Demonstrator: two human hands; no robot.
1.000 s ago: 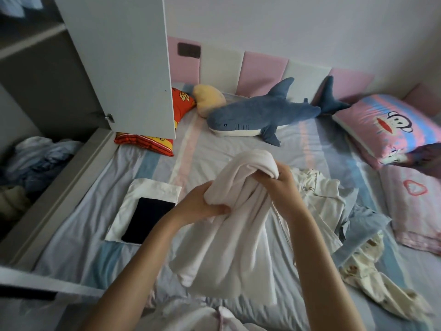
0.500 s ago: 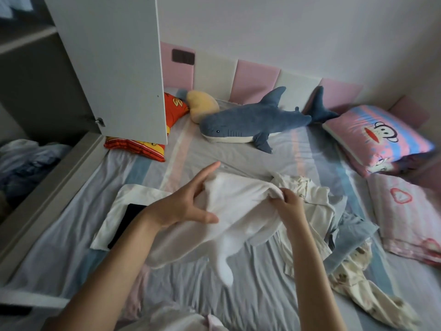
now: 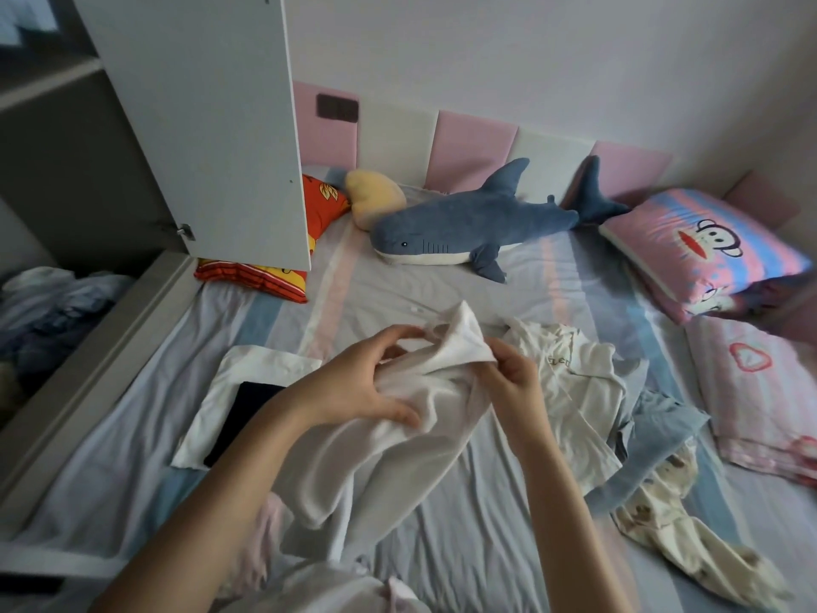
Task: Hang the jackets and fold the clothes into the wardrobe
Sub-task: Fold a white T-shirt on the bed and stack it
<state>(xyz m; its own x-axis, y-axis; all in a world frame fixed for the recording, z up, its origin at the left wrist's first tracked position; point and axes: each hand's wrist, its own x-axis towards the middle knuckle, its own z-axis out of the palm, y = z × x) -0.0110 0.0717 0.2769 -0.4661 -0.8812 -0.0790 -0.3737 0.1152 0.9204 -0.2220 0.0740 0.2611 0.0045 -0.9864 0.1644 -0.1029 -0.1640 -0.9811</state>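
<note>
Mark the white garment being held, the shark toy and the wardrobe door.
white garment (image 3: 391, 473), head view, draped lower part.
shark toy (image 3: 477, 221), head view, blue back.
wardrobe door (image 3: 199, 117), head view, flat front panel.

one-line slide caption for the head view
The left hand and right hand grip a white garment over a striped bed; plush shark behind, wardrobe door open.

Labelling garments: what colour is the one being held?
Plain white garment, no print visible; head view.
</note>
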